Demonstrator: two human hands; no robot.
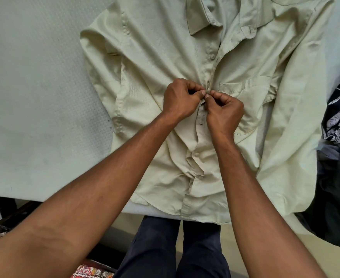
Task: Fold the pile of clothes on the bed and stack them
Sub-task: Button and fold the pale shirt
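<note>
A: Where does the shirt lie?
B: The pale shirt [157,57] lies front up, spread on the bed [34,97], collar [201,19] at the far side, hem [201,214] at the near edge.
A: And the person's hands?
B: The left hand [180,99] and the right hand [224,111] meet on the button strip [200,125] at chest height, just beside the pocket [230,87]. Each has fingers and thumb curled in, pinching the cloth there.
A: What lies around it?
B: Dark clothes [339,173] heap at the bed's right edge, just beside the shirt's sleeve [297,117], one of them printed white.
</note>
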